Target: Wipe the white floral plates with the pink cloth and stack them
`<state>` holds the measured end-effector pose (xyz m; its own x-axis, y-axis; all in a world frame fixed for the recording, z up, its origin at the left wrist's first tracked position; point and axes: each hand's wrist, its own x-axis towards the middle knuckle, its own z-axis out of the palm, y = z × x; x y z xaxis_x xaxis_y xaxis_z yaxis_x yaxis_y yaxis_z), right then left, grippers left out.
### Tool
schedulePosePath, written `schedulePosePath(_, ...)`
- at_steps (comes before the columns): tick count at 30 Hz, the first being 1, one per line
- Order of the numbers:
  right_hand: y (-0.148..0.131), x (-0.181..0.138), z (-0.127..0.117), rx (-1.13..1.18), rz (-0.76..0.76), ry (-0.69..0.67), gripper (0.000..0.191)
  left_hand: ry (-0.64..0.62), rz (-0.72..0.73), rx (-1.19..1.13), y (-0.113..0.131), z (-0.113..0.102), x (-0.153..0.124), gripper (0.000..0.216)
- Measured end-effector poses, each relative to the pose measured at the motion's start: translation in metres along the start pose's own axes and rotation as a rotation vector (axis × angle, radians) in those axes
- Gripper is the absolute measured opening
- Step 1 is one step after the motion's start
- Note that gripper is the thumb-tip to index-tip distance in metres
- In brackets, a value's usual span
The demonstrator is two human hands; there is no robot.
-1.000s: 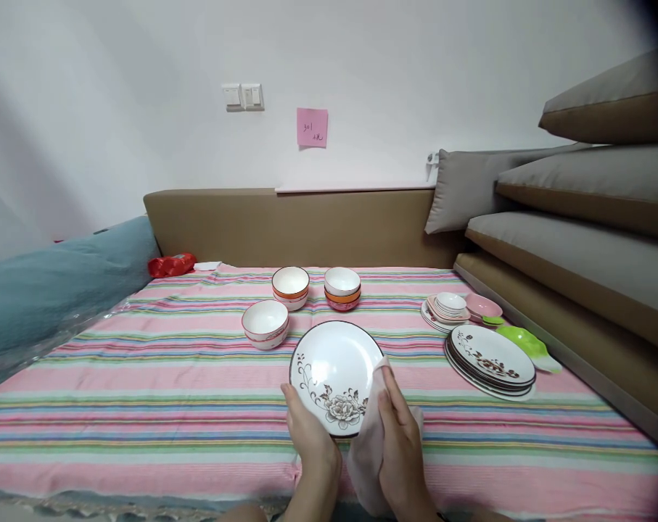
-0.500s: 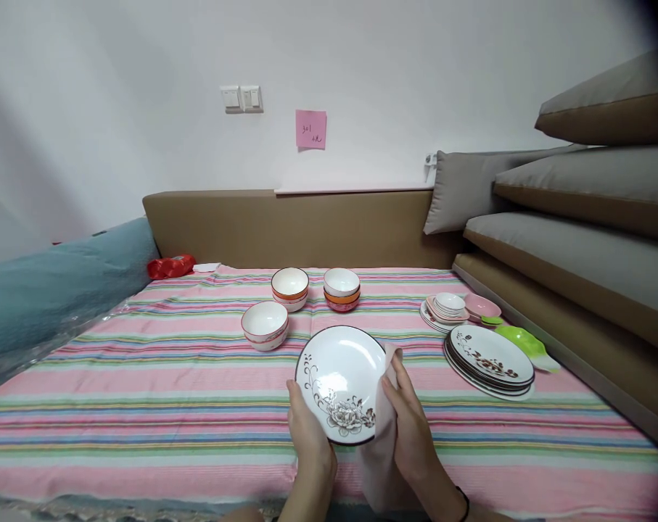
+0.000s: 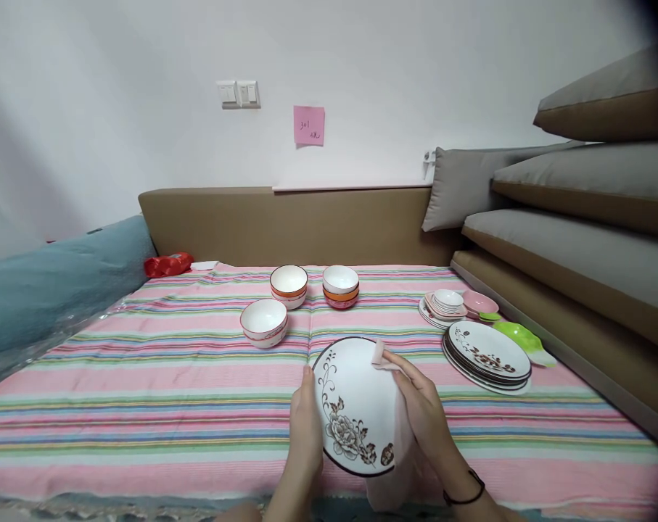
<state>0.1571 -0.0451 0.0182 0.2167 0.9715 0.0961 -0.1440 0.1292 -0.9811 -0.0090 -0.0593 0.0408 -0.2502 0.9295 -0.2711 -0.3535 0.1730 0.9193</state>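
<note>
A white plate (image 3: 355,395) with a dark rim and a brown flower pattern is held up, tilted toward me, above the striped cloth. My left hand (image 3: 305,420) grips its left edge, thumb on the rim and fingers behind. At the right edge, my right hand (image 3: 420,406) holds a pale pink cloth (image 3: 402,460), its fingers pressing part of it onto the plate's upper right face. The rest of the cloth hangs down behind the plate. Past the plate stand stacked bowls: one pair (image 3: 264,322) at left, another stack (image 3: 289,283) behind, a third (image 3: 340,284) to the right.
A stack of flowered plates (image 3: 489,351) lies at right, near small dishes (image 3: 447,301), a pink bowl (image 3: 479,303) and a green leaf-shaped dish (image 3: 519,337). Grey-brown cushions (image 3: 568,239) line the right side. A red package (image 3: 168,264) lies at the back left.
The plate has turned a little and moved down and right in my hands. My right hand's fingers and the cloth have come over onto the plate's upper right face.
</note>
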Motion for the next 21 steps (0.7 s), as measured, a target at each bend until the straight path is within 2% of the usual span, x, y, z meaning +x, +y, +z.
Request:
schedulePosePath(5, -0.003, -0.003, 0.0, -0.016, -0.021, 0.13, 0.052, -0.025, 0.013, 0.156, 0.0, -0.003, -0.001, 0.063)
schedulePosePath(7, 0.001, -0.008, 0.0, 0.003, -0.036, 0.125, 0.053, -0.025, 0.021, 0.197, 0.0, -0.001, -0.004, 0.065)
schedulePosePath(10, 0.009, -0.02, 0.004, -0.037, -0.082, -0.059, 0.048, -0.061, 0.01, 0.189, -0.003, 0.003, -0.005, 0.064)
schedulePosePath(14, 0.01, -0.036, 0.018, -0.163, -0.155, -0.554, 0.044, -0.058, 0.017, 0.088, -0.013, 0.003, 0.0, 0.058)
schedulePosePath(15, 0.008, -0.036, 0.021, -0.158, -0.177, -0.625, 0.044, -0.058, 0.005, 0.047, -0.016, 0.003, 0.002, 0.058)
schedulePosePath(16, 0.006, -0.035, 0.023, -0.144, -0.198, -0.646, 0.042, -0.059, -0.015, 0.002, -0.018, 0.002, 0.003, 0.058)
schedulePosePath(18, 0.001, -0.03, 0.023, -0.145, -0.252, -0.588, 0.039, -0.065, -0.061, -0.069, -0.02, 0.001, 0.005, 0.06)
schedulePosePath(21, -0.001, -0.019, 0.018, -0.342, -0.37, -0.528, 0.031, -0.067, -0.078, -0.06, -0.017, 0.0, 0.005, 0.057)
